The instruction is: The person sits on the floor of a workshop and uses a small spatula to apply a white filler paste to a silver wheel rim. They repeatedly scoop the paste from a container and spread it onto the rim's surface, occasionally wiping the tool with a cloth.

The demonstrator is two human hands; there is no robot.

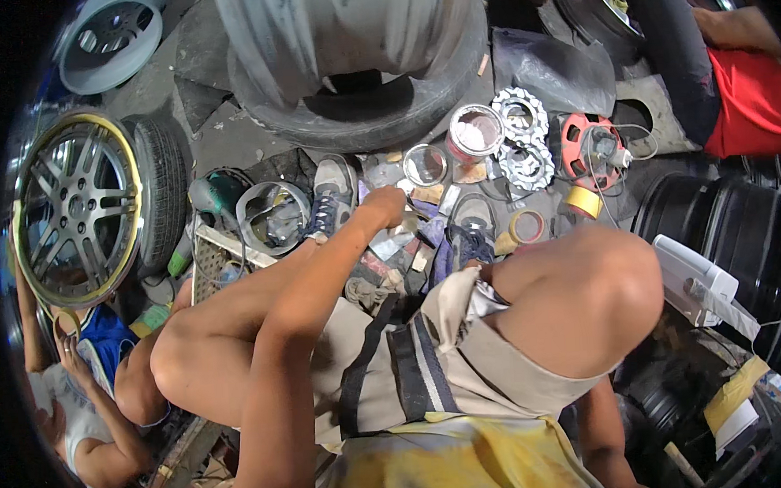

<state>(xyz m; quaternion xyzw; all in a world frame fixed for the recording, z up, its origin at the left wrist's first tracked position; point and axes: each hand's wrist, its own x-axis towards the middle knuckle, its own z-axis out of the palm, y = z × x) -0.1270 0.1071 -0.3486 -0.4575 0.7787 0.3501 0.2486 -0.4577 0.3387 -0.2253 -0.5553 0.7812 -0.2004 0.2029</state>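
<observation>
My left hand reaches down between my shoes, its fingers curled in among small blocks and scraps on the floor. Whatever the fingers pinch is hidden beneath them. Close by stand a clear round container and an open can with pale smears inside. A crumpled cloth lies below the hand, nearer to me. My right arm hangs down at the lower right; its hand does not show. A roll of masking tape rests beside my right shoe.
A tyre carries a draped grey rim ahead. Left are a taped alloy wheel, a green power tool and a cut-open tub. A red reel and black rims stand right. Other people sit on both sides.
</observation>
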